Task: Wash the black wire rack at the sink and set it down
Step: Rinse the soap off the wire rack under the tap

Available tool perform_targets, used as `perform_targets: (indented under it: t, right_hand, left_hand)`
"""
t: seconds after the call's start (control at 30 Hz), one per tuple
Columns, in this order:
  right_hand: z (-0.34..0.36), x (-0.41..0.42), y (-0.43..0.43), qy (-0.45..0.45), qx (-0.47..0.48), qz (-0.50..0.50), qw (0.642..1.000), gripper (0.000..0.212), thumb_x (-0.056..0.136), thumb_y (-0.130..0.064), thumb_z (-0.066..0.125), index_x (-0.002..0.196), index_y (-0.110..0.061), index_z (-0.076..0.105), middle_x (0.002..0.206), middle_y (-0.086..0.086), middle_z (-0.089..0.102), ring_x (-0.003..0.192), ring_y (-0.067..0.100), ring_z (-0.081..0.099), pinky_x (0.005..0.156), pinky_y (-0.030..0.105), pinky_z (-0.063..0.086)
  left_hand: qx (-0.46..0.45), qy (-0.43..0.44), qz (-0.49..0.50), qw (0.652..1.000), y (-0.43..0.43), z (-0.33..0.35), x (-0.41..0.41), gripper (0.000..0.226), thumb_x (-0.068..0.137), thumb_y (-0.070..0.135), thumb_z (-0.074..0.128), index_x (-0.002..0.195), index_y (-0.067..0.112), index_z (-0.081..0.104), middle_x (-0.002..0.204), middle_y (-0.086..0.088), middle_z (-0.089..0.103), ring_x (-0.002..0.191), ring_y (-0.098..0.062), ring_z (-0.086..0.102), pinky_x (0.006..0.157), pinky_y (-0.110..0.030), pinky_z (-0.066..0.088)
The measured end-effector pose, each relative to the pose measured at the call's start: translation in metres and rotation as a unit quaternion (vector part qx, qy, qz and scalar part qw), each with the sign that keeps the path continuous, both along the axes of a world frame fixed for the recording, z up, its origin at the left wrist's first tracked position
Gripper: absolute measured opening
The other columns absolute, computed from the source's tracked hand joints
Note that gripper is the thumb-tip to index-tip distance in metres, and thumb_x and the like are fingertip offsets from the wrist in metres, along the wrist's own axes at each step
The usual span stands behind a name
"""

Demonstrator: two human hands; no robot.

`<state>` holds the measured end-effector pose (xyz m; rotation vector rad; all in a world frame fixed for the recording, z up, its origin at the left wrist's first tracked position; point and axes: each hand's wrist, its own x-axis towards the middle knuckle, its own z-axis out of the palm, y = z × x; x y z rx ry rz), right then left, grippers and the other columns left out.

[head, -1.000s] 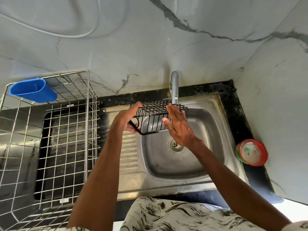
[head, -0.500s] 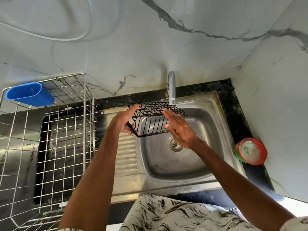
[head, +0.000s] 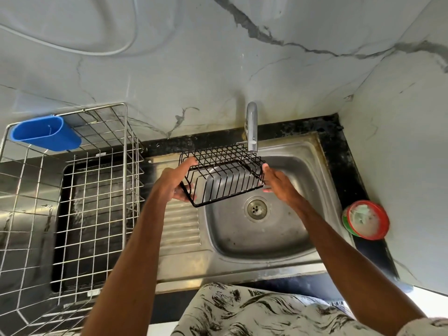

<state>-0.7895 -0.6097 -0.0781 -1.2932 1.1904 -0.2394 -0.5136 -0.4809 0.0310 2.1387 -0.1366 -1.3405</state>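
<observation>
The black wire rack (head: 223, 174) hangs in the air over the back left of the steel sink (head: 300, 241), just under the spout of the chrome tap (head: 252, 127). My left hand (head: 175, 181) grips its left end, thumb over the top wire and fingers beneath. My right hand (head: 277, 181) holds the right end, with the thumb on the rack's corner and the fingers curled under it. I see no water running from the tap.
A large steel wire dish basket (head: 80, 200) stands on the counter at the left, with a blue plastic cup holder (head: 46, 135) hung on its back rim. A red-rimmed round tub (head: 366, 220) sits on the black counter right of the sink. The ribbed drainboard (head: 180, 229) lies between basket and basin.
My right hand has slid from the front of the rack to its right end and taken hold there. The rack has tipped so its open side faces me more.
</observation>
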Motion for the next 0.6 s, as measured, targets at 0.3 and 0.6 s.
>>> perform_targets:
  t: [0.3,0.6]
  right_hand:
    - [-0.001,0.013,-0.01,-0.044,0.188,-0.049,0.98,0.074,0.095,-0.058,0.056,0.151,-0.013,0.039,0.15,0.024,0.042,0.132,0.041,0.049,0.1,0.05,0.053]
    - [0.007,0.003,-0.002,-0.01,0.167,-0.012,0.986,0.061,0.098,-0.042,0.06,0.15,-0.017,0.041,0.146,0.011,0.043,0.116,0.03,0.053,0.101,0.046,0.051]
  left_hand:
    - [-0.02,-0.003,0.024,1.0,0.027,-0.007,-0.002,0.067,0.084,0.048,0.082,0.125,0.002,0.055,0.102,-0.023,0.069,0.081,-0.038,0.076,0.075,-0.063,0.063]
    - [-0.054,-0.087,-0.018,0.995,0.046,0.0,-0.031,0.044,0.077,0.032,0.089,0.099,-0.002,0.072,0.097,-0.011,0.072,0.072,-0.03,0.078,0.07,-0.056,0.065]
